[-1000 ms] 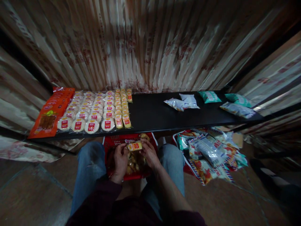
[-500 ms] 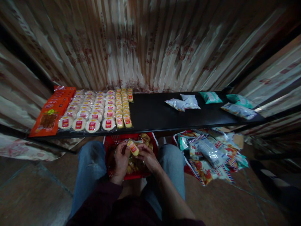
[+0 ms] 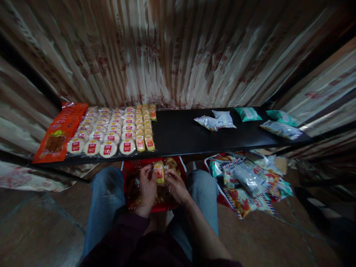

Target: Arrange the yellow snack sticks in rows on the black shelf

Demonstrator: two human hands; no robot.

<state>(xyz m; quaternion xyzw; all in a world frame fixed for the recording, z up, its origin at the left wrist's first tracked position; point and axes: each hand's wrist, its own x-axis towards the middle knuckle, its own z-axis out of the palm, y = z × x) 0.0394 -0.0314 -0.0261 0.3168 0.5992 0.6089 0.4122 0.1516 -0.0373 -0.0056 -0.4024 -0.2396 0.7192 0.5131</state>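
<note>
Between my knees, a small yellow wrapped snack cake with a red label is held upright above a red basket. My left hand pinches its left edge, and my right hand pinches the right edge. Inside the basket, partly hidden by my hands, lie more wrapped pieces. On the black shelf ahead, similar yellow wrapped cakes lie in overlapping columns, beside several columns of round white wrapped crackers with red labels.
Orange snack packets overlap at the shelf's left end. White bags and green bags lie loosely on its right part. Below right, a second basket is heaped with snack bags. A curtain hangs behind the shelf.
The yellow snack cake has turned from a slant to upright, its label facing me. My left hand has shifted slightly right and up with it, and the view has moved a little.
</note>
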